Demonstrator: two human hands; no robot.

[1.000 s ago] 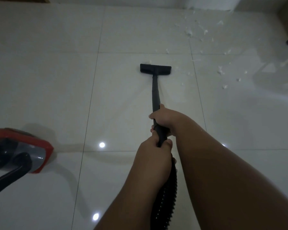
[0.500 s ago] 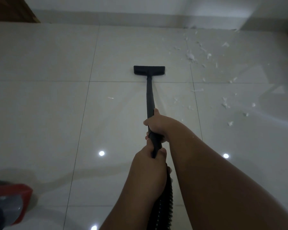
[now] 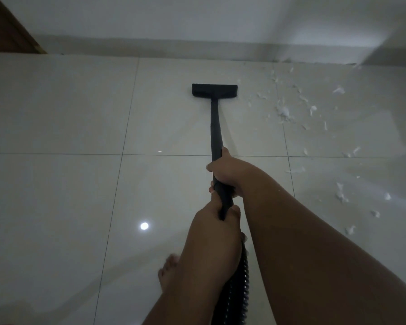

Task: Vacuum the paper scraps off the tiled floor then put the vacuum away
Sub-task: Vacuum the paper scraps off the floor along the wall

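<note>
**Both hands clamped on one tube**

The right hand (image 3: pixel 229 174) wraps round a black plastic vacuum tube (image 3: pixel 215 127), its forearm stretched forward from the lower right. The left hand (image 3: pixel 215 227) grips the same tube just behind the right fingers (image 3: pixel 211 189), thumb lying on the tube's right side, wrist straight. A bare foot (image 3: pixel 169 270) shows beside the left forearm.

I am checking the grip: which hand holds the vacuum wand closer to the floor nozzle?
The right hand: it grips the black wand further along, toward the nozzle. The left hand holds its rear end, by the ribbed hose.
</note>
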